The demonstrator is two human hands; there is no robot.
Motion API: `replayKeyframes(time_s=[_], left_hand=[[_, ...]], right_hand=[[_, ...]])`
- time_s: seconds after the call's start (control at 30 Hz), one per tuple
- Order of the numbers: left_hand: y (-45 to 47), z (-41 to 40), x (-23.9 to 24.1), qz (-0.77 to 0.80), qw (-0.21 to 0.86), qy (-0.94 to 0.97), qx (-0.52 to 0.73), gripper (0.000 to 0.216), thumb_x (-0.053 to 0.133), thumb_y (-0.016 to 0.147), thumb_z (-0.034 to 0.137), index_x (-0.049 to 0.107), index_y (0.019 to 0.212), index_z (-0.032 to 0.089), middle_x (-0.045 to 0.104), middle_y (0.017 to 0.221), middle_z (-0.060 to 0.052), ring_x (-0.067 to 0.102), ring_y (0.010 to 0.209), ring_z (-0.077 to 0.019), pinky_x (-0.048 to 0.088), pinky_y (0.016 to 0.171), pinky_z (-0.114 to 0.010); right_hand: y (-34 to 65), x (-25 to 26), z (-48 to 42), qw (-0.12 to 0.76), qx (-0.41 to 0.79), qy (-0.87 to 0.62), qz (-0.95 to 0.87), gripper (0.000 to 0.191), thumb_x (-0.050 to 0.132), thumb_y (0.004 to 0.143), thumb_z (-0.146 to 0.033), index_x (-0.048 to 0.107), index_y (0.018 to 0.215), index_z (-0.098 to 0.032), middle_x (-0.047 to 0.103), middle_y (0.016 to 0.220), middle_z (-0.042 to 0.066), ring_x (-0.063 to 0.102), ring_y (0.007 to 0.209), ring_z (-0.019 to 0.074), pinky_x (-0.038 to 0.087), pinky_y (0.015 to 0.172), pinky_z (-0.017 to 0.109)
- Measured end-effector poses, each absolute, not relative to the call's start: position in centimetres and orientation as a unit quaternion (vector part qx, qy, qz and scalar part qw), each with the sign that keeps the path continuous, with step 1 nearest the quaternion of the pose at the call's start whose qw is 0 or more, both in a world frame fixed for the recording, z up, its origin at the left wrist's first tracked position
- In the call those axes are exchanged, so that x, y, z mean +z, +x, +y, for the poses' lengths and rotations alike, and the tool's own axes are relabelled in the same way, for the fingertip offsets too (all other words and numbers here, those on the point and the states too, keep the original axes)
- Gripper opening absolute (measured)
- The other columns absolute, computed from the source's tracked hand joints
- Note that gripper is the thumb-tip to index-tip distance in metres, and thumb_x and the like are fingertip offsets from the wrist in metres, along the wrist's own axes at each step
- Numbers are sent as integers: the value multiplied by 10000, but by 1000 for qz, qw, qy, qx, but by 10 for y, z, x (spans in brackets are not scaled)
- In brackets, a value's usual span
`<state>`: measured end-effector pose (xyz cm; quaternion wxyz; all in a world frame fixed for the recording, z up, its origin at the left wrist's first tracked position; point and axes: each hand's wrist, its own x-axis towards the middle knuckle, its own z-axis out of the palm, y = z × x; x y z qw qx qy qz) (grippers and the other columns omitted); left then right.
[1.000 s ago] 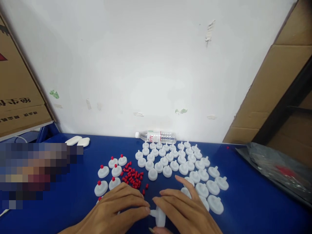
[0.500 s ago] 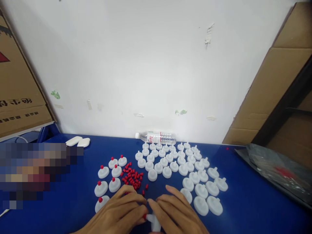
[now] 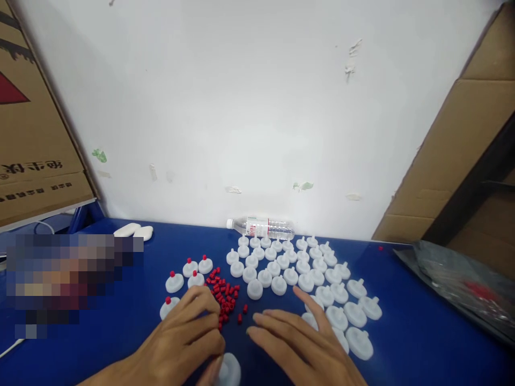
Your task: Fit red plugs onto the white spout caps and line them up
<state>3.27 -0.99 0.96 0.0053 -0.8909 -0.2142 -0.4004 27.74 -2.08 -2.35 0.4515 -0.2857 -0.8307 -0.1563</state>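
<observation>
Observed at the near edge of the blue table [image 3: 402, 343]: the left hand [image 3: 177, 346] is curled, its fingertips pinching one white disc [image 3: 230, 370]. Whether its stem carries a cap cannot be told. The right hand [image 3: 301, 348] lies open just beside it, fingers spread and gripping nothing. The loose red caps [image 3: 223, 297] are heaped just beyond the left fingertips. The capped discs [image 3: 189, 268] stand toward the left edge, and the uncapped discs [image 3: 306, 268] run in rows toward the far edge, in front of a lying bottle [image 3: 261, 228]. Judgement: the disc is best held by its rim with the stem kept clear. The open hand should lift a single cap from the heap's edge, not rake through it, and keep off the rows beneath its fingers.
</observation>
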Motion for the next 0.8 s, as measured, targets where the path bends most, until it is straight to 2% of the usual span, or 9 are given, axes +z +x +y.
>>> replayKeyframes(time_s=[0.1, 0.23, 0.37, 0.43, 0.5, 0.63, 0.73, 0.8], left_hand=[[21, -4, 9, -217, 3, -919, -330, 214, 517, 854, 48, 512, 742, 230, 540, 655, -7, 552, 730, -208, 528, 864, -438], [12, 3, 10, -186, 15, -947, -260, 184, 566, 749, 66, 505, 724, 237, 546, 655, 4, 557, 745, -209, 473, 1023, -460], [5, 10, 11, -206, 19, -955, -213, 186, 590, 661, 91, 492, 716, 238, 565, 671, 6, 543, 754, -213, 447, 1031, -440], [1, 13, 14, -225, 27, -956, -188, 189, 590, 629, 106, 482, 706, 241, 577, 686, -2, 537, 758, -223, 440, 1030, -446], [-2, 15, 18, -245, 29, -954, -168, 201, 586, 608, 112, 473, 709, 244, 588, 710, -7, 536, 765, -231, 431, 1035, -452], [0, 14, 26, -259, 15, -955, -143, 234, 603, 613, 119, 514, 789, 244, 598, 771, -4, 530, 765, -231, 441, 1001, -444], [6, 12, 27, -258, 10, -953, -159, 178, 626, 751, 139, 582, 897, 230, 624, 860, -24, 547, 830, -236, 453, 957, -414], [9, 10, 24, -255, 18, -952, -171, 132, 621, 849, 167, 617, 970, 220, 636, 928, -42, 558, 893, -246, 448, 967, -409]], right_hand=[[285, -19, -16, 408, -168, -322, -838, 321, 444, 1129, -380, 703, 1218, -213, 777, 1239, 56, 735, 1162, 186, 243, 1281, 472], [298, -14, -12, 310, -192, -384, -848, 342, 494, 1099, -354, 661, 1370, -230, 696, 1394, 104, 676, 1277, 265, 419, 1193, 557], [303, -22, -8, 242, -239, -406, -848, 497, 475, 1089, -404, 528, 1524, -168, 586, 1514, 176, 602, 1356, 375, 508, 1077, 669], [303, -26, -6, 227, -249, -404, -851, 538, 467, 1093, -425, 495, 1542, -129, 591, 1503, 191, 608, 1344, 395, 518, 1053, 688], [303, -27, -6, 233, -238, -401, -853, 533, 464, 1101, -428, 500, 1529, -113, 631, 1462, 182, 636, 1315, 373, 501, 1089, 664], [301, -18, -10, 296, -187, -392, -851, 400, 464, 1114, -353, 583, 1442, -158, 750, 1265, 103, 721, 1177, 259, 443, 1183, 540], [296, -12, -14, 339, -154, -360, -855, 291, 446, 1112, -249, 661, 1301, -201, 759, 1054, 38, 754, 988, 178, 455, 1175, 472], [293, -10, -16, 353, -144, -349, -856, 268, 453, 1112, -247, 677, 1254, -210, 751, 1021, 24, 751, 944, 162, 465, 1164, 449]])
